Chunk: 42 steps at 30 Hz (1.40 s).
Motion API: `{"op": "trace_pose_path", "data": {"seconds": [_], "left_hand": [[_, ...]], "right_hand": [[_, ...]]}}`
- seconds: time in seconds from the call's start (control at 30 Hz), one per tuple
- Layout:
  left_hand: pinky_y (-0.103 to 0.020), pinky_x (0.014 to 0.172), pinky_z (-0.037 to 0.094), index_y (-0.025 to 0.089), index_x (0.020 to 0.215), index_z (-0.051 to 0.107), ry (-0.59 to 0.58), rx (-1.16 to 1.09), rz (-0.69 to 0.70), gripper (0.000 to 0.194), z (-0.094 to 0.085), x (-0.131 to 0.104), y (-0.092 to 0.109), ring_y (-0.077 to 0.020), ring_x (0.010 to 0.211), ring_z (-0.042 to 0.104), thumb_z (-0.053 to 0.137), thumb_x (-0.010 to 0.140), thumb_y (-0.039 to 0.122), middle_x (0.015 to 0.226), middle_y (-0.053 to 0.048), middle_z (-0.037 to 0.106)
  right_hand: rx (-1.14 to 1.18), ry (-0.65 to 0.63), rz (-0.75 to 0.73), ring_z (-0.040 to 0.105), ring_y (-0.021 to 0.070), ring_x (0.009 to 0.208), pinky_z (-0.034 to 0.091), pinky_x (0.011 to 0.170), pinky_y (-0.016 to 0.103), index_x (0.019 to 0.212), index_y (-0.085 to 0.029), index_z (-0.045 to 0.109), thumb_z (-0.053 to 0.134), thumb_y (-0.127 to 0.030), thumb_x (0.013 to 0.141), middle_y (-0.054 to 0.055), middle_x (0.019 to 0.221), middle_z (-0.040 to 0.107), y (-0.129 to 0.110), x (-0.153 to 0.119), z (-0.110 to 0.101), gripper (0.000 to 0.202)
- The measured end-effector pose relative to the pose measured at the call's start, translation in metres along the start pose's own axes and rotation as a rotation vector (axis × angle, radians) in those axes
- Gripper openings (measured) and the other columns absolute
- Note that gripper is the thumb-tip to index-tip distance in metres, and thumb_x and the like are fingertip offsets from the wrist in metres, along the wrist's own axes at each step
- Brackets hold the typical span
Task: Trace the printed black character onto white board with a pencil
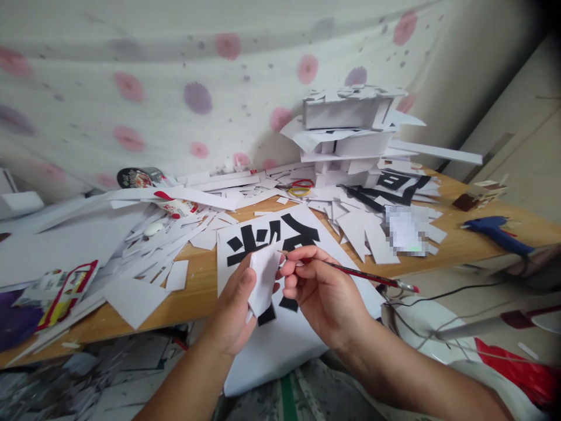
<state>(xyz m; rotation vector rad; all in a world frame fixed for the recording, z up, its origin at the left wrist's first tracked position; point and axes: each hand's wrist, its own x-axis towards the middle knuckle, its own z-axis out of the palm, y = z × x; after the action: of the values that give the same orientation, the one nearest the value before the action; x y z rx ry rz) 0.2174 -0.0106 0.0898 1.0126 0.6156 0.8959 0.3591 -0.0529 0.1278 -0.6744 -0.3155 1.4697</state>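
My left hand (239, 295) is closed around a small white foam board piece (264, 280), thumb on its near face. In my right hand (322, 286) is a dark red pencil (363, 273), pinched between fingers and thumb. Its sharpened tip meets or nearly meets the upper right edge of the piece. Below both hands lies a white sheet (342, 292) with large black printed characters, hanging over the table's front edge. My hands cover part of the print.
White offcuts (210, 234) litter the wooden table (205, 260). Scissors (300, 188) lie at the back, near a stacked white board structure (346, 134). To the right are a blue glue gun (499, 231) and a pixelated rectangle (405, 230). A snack packet (70, 295) lies left.
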Motion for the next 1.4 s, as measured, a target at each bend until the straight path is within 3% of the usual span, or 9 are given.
{"op": "trace_pose_path", "data": {"seconds": [0.17,0.37,0.73,0.9,1.07,1.17,1.27,1.4], "left_hand": [[-0.032,0.084,0.050,0.021,0.116,0.067,0.072,-0.067,-0.047,0.062,0.002,0.001,0.001,-0.0252,0.106,0.060,0.064,0.075,0.067,0.120,-0.010,0.066],[-0.032,0.082,0.051,0.021,0.110,0.069,0.096,-0.135,-0.040,0.058,0.009,0.003,0.005,-0.0260,0.104,0.062,0.068,0.073,0.065,0.110,-0.009,0.071],[-0.036,0.087,0.048,0.021,0.112,0.069,0.069,-0.103,-0.045,0.061,0.009,-0.002,0.006,-0.0300,0.110,0.059,0.064,0.074,0.068,0.119,-0.010,0.068],[-0.041,0.093,0.047,0.019,0.109,0.071,-0.007,-0.150,-0.049,0.059,0.011,-0.003,0.008,-0.0319,0.111,0.060,0.064,0.075,0.066,0.116,-0.012,0.069],[-0.042,0.086,0.052,0.021,0.112,0.071,-0.048,-0.261,-0.132,0.063,0.011,-0.006,0.009,-0.0303,0.100,0.066,0.063,0.074,0.069,0.111,-0.011,0.072],[-0.044,0.088,0.052,0.017,0.118,0.068,-0.101,-0.308,-0.171,0.071,0.012,-0.008,0.011,-0.0316,0.100,0.067,0.060,0.073,0.072,0.118,-0.014,0.070],[-0.045,0.090,0.051,0.013,0.121,0.066,-0.123,-0.332,-0.210,0.078,0.013,-0.010,0.015,-0.0328,0.102,0.066,0.055,0.074,0.075,0.124,-0.018,0.066],[-0.044,0.091,0.049,0.012,0.124,0.064,-0.122,-0.349,-0.232,0.081,0.015,-0.011,0.016,-0.0327,0.104,0.066,0.052,0.076,0.076,0.127,-0.019,0.063]], "right_hand": [[0.003,0.015,-0.023,0.059,0.0102,0.044,0.051,0.048,0.020,0.066,-0.016,0.066,0.069,-0.018,0.060,0.002,0.059,0.069,0.001,0.001,-0.002,0.007],[-0.033,-0.011,-0.065,0.063,0.0123,0.049,0.053,0.051,0.022,0.078,-0.015,0.069,0.076,-0.026,0.064,0.005,0.066,0.072,0.004,0.001,-0.006,0.019],[-0.020,-0.062,-0.169,0.061,0.0093,0.047,0.053,0.052,0.020,0.083,-0.017,0.073,0.082,-0.026,0.068,0.002,0.059,0.069,0.011,0.001,-0.013,0.020],[-0.044,-0.069,-0.201,0.060,0.0109,0.046,0.053,0.050,0.023,0.082,-0.017,0.072,0.081,-0.027,0.069,0.001,0.057,0.068,0.011,0.003,-0.017,0.019],[-0.063,-0.052,-0.264,0.058,0.0112,0.046,0.052,0.049,0.025,0.082,-0.020,0.071,0.079,-0.028,0.073,0.000,0.057,0.067,0.007,0.007,-0.024,0.015],[-0.134,-0.017,-0.354,0.058,0.0104,0.049,0.051,0.051,0.023,0.078,-0.020,0.070,0.077,-0.029,0.075,0.000,0.057,0.066,0.003,0.007,-0.030,0.012],[-0.319,0.073,-0.555,0.062,0.0121,0.056,0.052,0.057,0.025,0.078,-0.021,0.072,0.078,-0.029,0.074,0.001,0.062,0.068,-0.007,0.013,-0.044,0.011],[-0.765,0.269,-0.881,0.067,0.0204,0.069,0.054,0.073,0.038,0.085,-0.023,0.074,0.073,-0.033,0.077,0.003,0.073,0.071,-0.047,0.035,-0.077,0.013]]}}
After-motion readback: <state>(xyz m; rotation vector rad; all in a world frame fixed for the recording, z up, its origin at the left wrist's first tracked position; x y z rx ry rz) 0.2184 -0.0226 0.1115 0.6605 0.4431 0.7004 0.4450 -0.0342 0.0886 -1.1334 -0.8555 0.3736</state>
